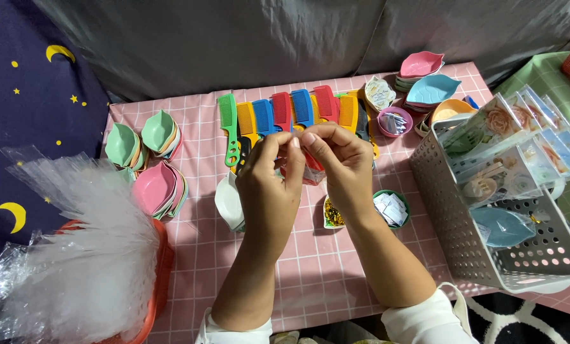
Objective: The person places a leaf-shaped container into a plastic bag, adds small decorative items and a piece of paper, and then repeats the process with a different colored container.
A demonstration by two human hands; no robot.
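Note:
My left hand and my right hand are raised together over the pink checked tablecloth. Their fingertips meet and pinch the top of a small packet. It shows red below my fingers and is mostly hidden by them. Just behind my hands lies a row of coloured combs in green, yellow, blue and red. A white leaf-shaped dish sits under my left hand.
A grey perforated basket of wrapped items stands at right. Stacks of leaf-shaped dishes sit at left and back right. Small bowls hold gold bits and white packets. An orange basket of clear bags is at front left.

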